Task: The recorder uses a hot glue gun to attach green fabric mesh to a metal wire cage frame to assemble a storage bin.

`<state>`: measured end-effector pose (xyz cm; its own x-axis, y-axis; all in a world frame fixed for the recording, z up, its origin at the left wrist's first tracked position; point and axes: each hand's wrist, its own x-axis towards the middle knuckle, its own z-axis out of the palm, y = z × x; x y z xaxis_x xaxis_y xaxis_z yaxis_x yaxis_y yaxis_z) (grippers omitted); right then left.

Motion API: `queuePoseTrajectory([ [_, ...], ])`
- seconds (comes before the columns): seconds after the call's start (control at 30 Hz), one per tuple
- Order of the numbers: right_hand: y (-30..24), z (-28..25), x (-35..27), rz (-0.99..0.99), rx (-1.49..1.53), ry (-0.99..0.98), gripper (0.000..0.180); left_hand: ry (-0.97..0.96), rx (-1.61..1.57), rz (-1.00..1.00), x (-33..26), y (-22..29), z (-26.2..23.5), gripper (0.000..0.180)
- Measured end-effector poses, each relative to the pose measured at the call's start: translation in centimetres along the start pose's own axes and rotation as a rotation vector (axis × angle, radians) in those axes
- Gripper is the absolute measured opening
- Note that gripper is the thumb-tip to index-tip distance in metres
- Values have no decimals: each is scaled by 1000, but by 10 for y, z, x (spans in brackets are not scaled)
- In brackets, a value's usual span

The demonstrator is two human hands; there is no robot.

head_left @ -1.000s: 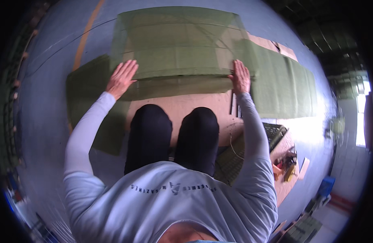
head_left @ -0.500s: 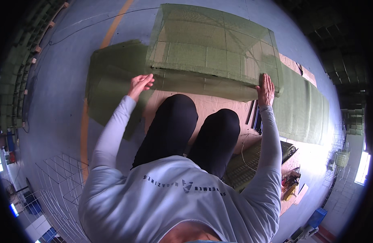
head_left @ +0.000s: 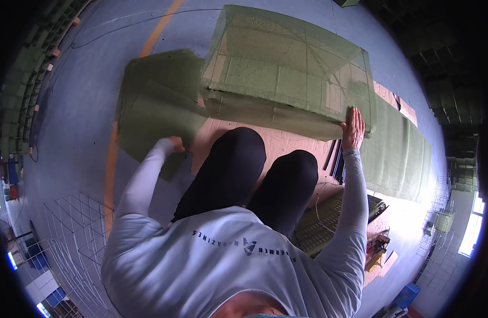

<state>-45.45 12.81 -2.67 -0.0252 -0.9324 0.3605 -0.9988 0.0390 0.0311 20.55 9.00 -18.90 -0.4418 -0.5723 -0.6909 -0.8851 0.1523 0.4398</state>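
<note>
In front of my knees stands a box-shaped frame covered in green mesh (head_left: 286, 79), and thin bars show through the netting. My right hand (head_left: 354, 130) lies flat against its near right corner, fingers stretched out and together. Out to the left, my left hand (head_left: 175, 143) is closed, with its fingers curled and partly hidden. What it holds, if anything, is too small to make out. Beneath and beyond that hand, a loose green mesh sheet (head_left: 159, 100) spreads over the floor, beside the frame's left end.
Cardboard (head_left: 201, 140) lies under the frame. Dark rods (head_left: 336, 161) and a slotted green crate (head_left: 320, 217) are by my right arm. Another green mesh length (head_left: 397, 148) lies to the right. Wire frames (head_left: 74, 222) stand at left; stacked green boxes line both sides.
My left hand has moved away from the frame's near left corner, back toward me and slightly left. My right hand stays against the near right corner.
</note>
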Motion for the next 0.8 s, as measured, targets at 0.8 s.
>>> queuePoseTrajectory([
  [0.8,1,2,-2,22,-3,35,76,719,-982,585,-1,155,-136,75],
])
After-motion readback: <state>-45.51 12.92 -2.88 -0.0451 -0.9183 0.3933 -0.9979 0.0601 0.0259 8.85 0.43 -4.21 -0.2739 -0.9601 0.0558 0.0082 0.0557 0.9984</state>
